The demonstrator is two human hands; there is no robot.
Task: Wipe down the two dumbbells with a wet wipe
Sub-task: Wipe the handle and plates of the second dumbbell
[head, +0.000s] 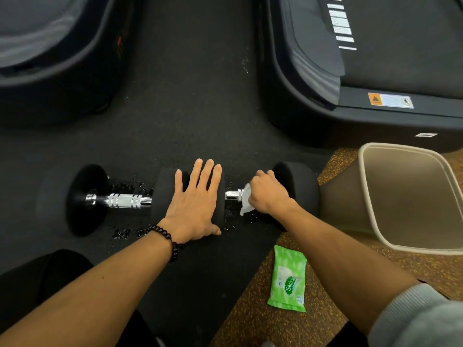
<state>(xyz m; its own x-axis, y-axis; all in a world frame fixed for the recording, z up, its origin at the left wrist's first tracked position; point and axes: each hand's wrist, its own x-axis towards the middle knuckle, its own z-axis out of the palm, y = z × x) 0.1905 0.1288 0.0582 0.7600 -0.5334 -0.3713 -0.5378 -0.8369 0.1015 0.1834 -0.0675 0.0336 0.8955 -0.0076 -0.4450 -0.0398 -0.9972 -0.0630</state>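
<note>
Two black dumbbells with chrome handles lie end to end on the dark floor mat. The left dumbbell [125, 200] lies free, its handle bare. My left hand [198, 204] rests flat, fingers spread, on the black heads where the two dumbbells meet. My right hand [266, 195] is closed around the chrome handle of the right dumbbell [298, 182], with a white wet wipe [246, 201] pressed between palm and handle. Most of that handle is hidden under my hand. Wet drops shine on the mat around both dumbbells.
A green wet-wipe pack [288, 279] lies on the speckled brown floor near my right forearm. A beige bin [400, 196] stands right beside the right dumbbell. A treadmill base [350, 103] sits at the back right and another dark machine [50, 71] at the back left.
</note>
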